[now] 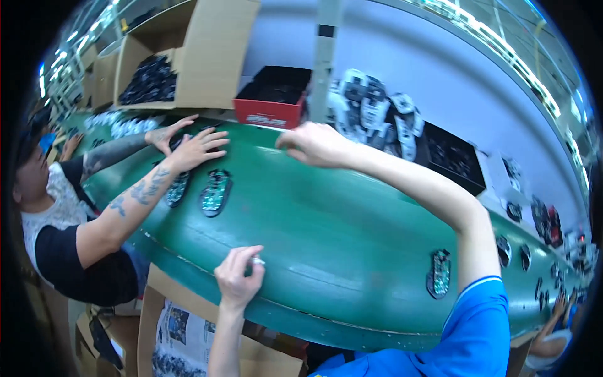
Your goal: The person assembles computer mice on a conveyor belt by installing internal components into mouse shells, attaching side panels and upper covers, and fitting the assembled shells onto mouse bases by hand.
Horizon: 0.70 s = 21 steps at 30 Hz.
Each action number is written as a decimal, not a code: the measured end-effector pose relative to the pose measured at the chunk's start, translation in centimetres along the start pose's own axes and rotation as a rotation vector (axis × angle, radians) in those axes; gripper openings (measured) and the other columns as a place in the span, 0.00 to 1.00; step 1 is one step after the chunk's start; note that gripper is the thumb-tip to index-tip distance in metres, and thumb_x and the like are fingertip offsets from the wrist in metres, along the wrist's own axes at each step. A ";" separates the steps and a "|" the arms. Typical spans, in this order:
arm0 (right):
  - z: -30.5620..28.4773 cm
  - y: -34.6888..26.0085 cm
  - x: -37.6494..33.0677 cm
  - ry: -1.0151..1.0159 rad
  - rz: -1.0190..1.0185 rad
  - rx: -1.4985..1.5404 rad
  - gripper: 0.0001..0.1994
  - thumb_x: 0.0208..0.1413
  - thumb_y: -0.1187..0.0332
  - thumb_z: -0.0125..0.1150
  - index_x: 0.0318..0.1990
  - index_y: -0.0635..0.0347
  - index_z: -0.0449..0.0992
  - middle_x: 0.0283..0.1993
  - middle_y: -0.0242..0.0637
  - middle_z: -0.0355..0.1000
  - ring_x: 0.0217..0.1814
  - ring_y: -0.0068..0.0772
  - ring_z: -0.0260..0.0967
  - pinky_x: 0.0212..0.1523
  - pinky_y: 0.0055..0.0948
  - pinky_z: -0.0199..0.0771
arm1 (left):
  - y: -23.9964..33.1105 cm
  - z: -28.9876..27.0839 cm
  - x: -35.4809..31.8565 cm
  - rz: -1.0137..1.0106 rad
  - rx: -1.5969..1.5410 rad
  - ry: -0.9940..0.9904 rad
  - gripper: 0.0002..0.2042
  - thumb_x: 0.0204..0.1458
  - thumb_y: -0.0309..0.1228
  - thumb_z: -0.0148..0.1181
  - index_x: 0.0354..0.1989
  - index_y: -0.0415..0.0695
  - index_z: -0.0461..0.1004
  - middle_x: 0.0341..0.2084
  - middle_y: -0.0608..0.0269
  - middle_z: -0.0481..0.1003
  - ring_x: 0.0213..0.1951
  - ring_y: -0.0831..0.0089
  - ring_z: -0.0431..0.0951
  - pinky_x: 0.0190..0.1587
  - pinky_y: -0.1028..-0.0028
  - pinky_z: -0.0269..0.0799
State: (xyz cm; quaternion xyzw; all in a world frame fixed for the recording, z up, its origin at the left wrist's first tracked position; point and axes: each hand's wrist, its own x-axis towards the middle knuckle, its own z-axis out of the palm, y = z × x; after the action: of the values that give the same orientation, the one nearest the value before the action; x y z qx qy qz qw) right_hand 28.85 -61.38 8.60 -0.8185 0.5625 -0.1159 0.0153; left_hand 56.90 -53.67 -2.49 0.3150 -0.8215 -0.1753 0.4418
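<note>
My left hand [240,275] is over the near edge of the green belt [301,220], thumb and fingers closed on a small white piece [258,260] too small to name. Stretched far across the belt, my right hand [314,144] hangs in front of the red-sided box [270,103] with its fingers curled. What that hand holds, if anything, is hidden. Between my arms and the co-worker lies a black sole-shaped piece [215,192] with a shiny green face. A similar piece [439,274] rests by my right elbow.
At left a co-worker's hands [195,147] reach over the belt near another sole-shaped piece [178,187]. Behind the belt stand a large carton [213,56] of black parts, a metal post [325,63], stacked white-and-black parts [370,110] and a black box [449,157]. Below is an open carton [151,314].
</note>
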 end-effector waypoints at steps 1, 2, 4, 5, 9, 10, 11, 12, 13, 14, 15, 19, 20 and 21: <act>-2.1 -0.1 -4.6 -0.014 0.031 -0.080 0.13 0.51 0.67 0.54 0.45 0.57 0.72 0.33 0.43 0.75 0.35 0.45 0.74 0.36 0.42 0.74 | 0.5 0.3 0.3 0.034 0.003 -0.020 0.13 0.37 0.18 0.55 0.33 0.44 0.75 0.26 0.60 0.75 0.24 0.67 0.76 0.26 0.72 0.73; -3.3 0.3 -9.0 0.016 0.048 -0.104 0.13 0.52 0.67 0.54 0.45 0.57 0.71 0.34 0.42 0.75 0.35 0.45 0.73 0.35 0.42 0.74 | 0.9 0.6 0.5 0.080 0.024 -0.034 0.13 0.37 0.18 0.55 0.33 0.44 0.75 0.25 0.60 0.75 0.24 0.68 0.75 0.25 0.72 0.72; -5.1 0.2 -16.0 -0.010 0.118 -0.251 0.12 0.52 0.67 0.54 0.45 0.55 0.71 0.36 0.41 0.74 0.37 0.42 0.73 0.34 0.38 0.75 | 0.1 0.1 -0.2 0.140 0.094 -0.051 0.13 0.36 0.17 0.54 0.33 0.43 0.75 0.24 0.60 0.75 0.24 0.69 0.75 0.25 0.72 0.72; -6.0 0.8 -20.0 0.088 0.147 -0.318 0.14 0.47 0.70 0.55 0.44 0.57 0.72 0.35 0.39 0.74 0.38 0.41 0.73 0.35 0.36 0.75 | 0.6 0.6 -0.1 0.101 0.051 -0.072 0.12 0.37 0.18 0.55 0.33 0.43 0.75 0.24 0.59 0.75 0.24 0.69 0.76 0.24 0.72 0.72; -11.6 3.8 -30.5 0.128 0.585 -0.254 0.16 0.46 0.70 0.57 0.45 0.59 0.72 0.33 0.40 0.75 0.39 0.42 0.73 0.37 0.38 0.74 | 6.4 6.2 6.2 0.149 -0.138 -0.085 0.11 0.44 0.21 0.57 0.38 0.42 0.74 0.31 0.58 0.75 0.29 0.67 0.76 0.31 0.72 0.72; -12.5 5.1 -31.5 0.155 0.677 -0.135 0.17 0.47 0.71 0.57 0.46 0.62 0.70 0.32 0.41 0.76 0.37 0.43 0.74 0.37 0.38 0.73 | 8.5 8.6 8.6 0.167 -0.160 -0.122 0.11 0.44 0.22 0.57 0.39 0.42 0.73 0.33 0.59 0.75 0.31 0.66 0.76 0.32 0.72 0.72; -12.5 6.9 -31.6 0.229 0.686 -0.045 0.17 0.48 0.70 0.57 0.47 0.64 0.70 0.33 0.42 0.76 0.37 0.44 0.74 0.38 0.38 0.73 | 10.5 10.9 11.3 0.191 -0.178 -0.144 0.12 0.45 0.23 0.57 0.41 0.43 0.73 0.34 0.59 0.74 0.32 0.66 0.77 0.34 0.72 0.72; -11.7 9.1 -31.0 0.306 0.682 0.048 0.18 0.49 0.70 0.56 0.48 0.66 0.69 0.33 0.43 0.76 0.37 0.45 0.74 0.39 0.39 0.73 | 11.7 13.5 13.9 0.135 -0.180 -0.202 0.14 0.45 0.22 0.56 0.43 0.42 0.73 0.36 0.59 0.74 0.34 0.70 0.76 0.37 0.75 0.71; -11.0 10.9 -29.7 0.364 0.678 0.039 0.20 0.49 0.67 0.56 0.49 0.68 0.67 0.34 0.45 0.76 0.39 0.47 0.73 0.42 0.40 0.73 | 12.0 16.4 16.5 0.235 -0.113 -0.159 0.16 0.45 0.25 0.56 0.45 0.44 0.72 0.40 0.58 0.73 0.38 0.67 0.75 0.41 0.71 0.71; -9.9 13.8 -28.3 0.391 0.687 -0.093 0.24 0.48 0.63 0.58 0.51 0.67 0.66 0.34 0.46 0.76 0.41 0.49 0.73 0.44 0.41 0.72 | 12.5 19.2 19.2 0.321 0.010 -0.127 0.19 0.44 0.30 0.58 0.48 0.44 0.70 0.43 0.55 0.72 0.45 0.62 0.72 0.47 0.67 0.68; -9.0 15.8 -26.5 0.418 0.721 -0.125 0.28 0.46 0.60 0.59 0.54 0.66 0.64 0.36 0.52 0.74 0.43 0.52 0.72 0.46 0.43 0.72 | 13.2 22.1 21.5 0.236 0.036 -0.169 0.21 0.43 0.33 0.58 0.48 0.41 0.68 0.44 0.50 0.69 0.48 0.53 0.67 0.51 0.61 0.64; -6.4 22.5 -20.1 0.321 0.880 0.048 0.52 0.32 0.40 0.67 0.56 0.77 0.55 0.52 0.64 0.65 0.57 0.61 0.60 0.60 0.44 0.58 | 15.9 30.8 29.9 0.030 0.216 -0.321 0.32 0.43 0.50 0.56 0.47 0.29 0.67 0.44 0.38 0.70 0.51 0.46 0.62 0.54 0.57 0.60; -5.5 24.2 -19.5 0.312 0.884 0.077 0.56 0.29 0.37 0.67 0.57 0.80 0.53 0.55 0.66 0.61 0.59 0.64 0.57 0.63 0.42 0.53 | 17.1 32.1 31.1 0.041 0.281 -0.306 0.32 0.44 0.52 0.55 0.44 0.29 0.69 0.43 0.39 0.71 0.54 0.48 0.61 0.54 0.58 0.60; -4.6 25.2 -18.5 0.277 0.859 0.079 0.58 0.28 0.36 0.67 0.59 0.77 0.52 0.59 0.64 0.58 0.63 0.64 0.53 0.63 0.42 0.53 | 17.1 33.3 32.3 0.051 0.370 -0.302 0.34 0.44 0.54 0.53 0.45 0.29 0.69 0.43 0.41 0.72 0.55 0.50 0.59 0.53 0.58 0.61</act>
State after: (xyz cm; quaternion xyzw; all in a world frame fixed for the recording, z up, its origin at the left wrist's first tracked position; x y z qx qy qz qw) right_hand -1.51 -53.06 5.94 -0.4863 0.8431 -0.2290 0.0180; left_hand 9.59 -62.42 8.76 0.3401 -0.9040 -0.0556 0.2529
